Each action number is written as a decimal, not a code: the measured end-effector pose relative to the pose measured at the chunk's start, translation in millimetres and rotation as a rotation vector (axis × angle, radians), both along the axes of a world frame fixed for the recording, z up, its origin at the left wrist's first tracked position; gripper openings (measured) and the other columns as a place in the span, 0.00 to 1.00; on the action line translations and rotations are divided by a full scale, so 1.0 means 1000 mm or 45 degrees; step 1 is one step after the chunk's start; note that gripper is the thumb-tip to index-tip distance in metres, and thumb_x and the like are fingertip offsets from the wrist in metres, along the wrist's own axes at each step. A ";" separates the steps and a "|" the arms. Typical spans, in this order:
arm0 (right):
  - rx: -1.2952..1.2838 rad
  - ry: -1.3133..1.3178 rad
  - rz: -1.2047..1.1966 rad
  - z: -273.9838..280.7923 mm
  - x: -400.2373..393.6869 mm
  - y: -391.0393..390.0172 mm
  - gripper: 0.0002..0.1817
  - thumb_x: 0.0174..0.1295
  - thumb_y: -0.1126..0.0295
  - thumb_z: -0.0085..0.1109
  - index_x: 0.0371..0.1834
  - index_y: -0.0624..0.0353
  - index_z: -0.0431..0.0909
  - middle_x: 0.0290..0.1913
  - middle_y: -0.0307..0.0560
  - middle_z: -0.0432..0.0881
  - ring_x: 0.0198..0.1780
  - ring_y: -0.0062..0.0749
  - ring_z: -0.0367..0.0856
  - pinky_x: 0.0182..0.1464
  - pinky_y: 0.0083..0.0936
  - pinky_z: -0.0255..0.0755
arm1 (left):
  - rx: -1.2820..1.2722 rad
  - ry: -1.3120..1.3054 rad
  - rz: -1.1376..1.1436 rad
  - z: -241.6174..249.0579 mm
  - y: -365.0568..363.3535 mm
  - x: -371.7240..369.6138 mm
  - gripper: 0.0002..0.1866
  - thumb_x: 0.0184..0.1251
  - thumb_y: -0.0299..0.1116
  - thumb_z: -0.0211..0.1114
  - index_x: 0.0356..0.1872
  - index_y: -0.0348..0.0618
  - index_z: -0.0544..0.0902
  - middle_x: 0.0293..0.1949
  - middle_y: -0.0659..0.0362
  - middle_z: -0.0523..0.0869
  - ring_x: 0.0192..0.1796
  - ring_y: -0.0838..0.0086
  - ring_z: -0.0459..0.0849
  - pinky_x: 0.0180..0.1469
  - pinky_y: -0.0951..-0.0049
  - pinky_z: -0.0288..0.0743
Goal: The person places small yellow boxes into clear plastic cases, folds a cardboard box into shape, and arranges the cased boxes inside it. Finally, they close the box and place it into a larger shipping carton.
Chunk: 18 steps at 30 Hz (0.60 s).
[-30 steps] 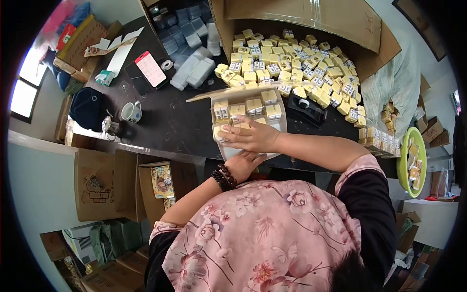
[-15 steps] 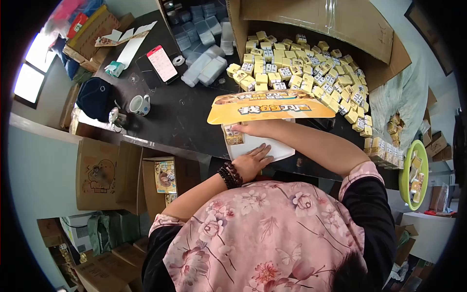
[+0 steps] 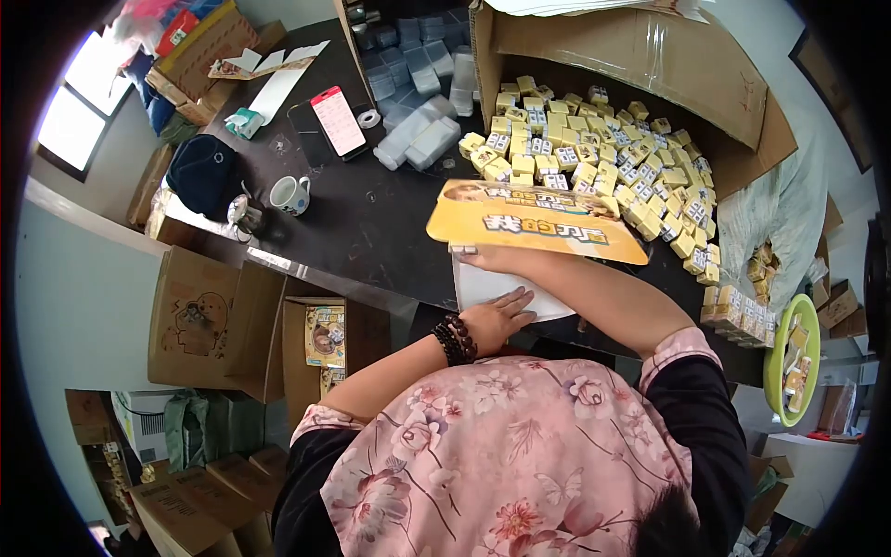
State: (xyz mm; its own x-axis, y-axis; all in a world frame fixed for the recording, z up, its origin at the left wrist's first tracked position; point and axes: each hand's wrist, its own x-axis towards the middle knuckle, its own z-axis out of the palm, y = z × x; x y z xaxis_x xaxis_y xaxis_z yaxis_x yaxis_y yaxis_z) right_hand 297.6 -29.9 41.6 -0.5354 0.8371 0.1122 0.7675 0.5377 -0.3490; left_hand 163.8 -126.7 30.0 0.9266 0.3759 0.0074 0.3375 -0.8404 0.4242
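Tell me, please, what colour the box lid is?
Yellow-orange lid with white lettering, seen in the head view.

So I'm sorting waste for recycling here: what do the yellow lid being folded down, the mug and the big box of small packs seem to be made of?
The yellow lid looks like thin printed card with a slight sheen; it bends as a flat sheet. The mug seems glazed ceramic, white and glossy. The big box looks like plain brown corrugated cardboard, matt, with folded flaps.
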 end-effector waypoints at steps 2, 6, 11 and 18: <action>0.265 -0.095 0.025 0.043 0.002 -0.012 0.41 0.57 0.52 0.67 0.73 0.53 0.63 0.71 0.59 0.65 0.72 0.52 0.63 0.72 0.48 0.56 | -0.016 0.019 -0.024 0.001 0.000 -0.001 0.26 0.65 0.31 0.57 0.66 0.46 0.73 0.75 0.47 0.62 0.77 0.58 0.60 0.75 0.64 0.60; 0.696 0.102 0.442 0.053 0.005 -0.041 0.31 0.57 0.58 0.68 0.64 0.57 0.72 0.67 0.55 0.70 0.71 0.45 0.65 0.72 0.46 0.56 | -0.005 -0.106 0.095 -0.007 -0.002 0.003 0.25 0.67 0.32 0.56 0.66 0.45 0.73 0.72 0.48 0.67 0.74 0.60 0.66 0.72 0.63 0.64; -0.156 0.492 0.483 0.014 0.029 -0.046 0.24 0.68 0.66 0.56 0.67 0.57 0.70 0.69 0.54 0.72 0.67 0.48 0.74 0.65 0.36 0.73 | 0.119 -0.236 0.058 -0.047 0.002 -0.004 0.23 0.70 0.32 0.56 0.66 0.45 0.73 0.66 0.47 0.73 0.67 0.59 0.74 0.64 0.63 0.73; -0.666 0.413 0.687 0.026 0.045 -0.049 0.27 0.74 0.57 0.51 0.73 0.49 0.64 0.73 0.51 0.66 0.72 0.47 0.67 0.72 0.38 0.61 | -0.188 0.099 -0.052 0.010 0.007 -0.003 0.20 0.64 0.31 0.60 0.58 0.47 0.78 0.63 0.46 0.76 0.62 0.58 0.79 0.58 0.62 0.79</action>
State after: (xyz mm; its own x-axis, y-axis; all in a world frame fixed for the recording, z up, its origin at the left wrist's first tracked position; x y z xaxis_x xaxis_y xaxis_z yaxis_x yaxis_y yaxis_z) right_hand 342.1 -78.8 67.6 -0.8875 0.4607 -0.0025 0.2672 0.5103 -0.8174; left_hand 160.4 -119.3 40.3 0.9368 0.3296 -0.1177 0.3411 -0.7844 0.5181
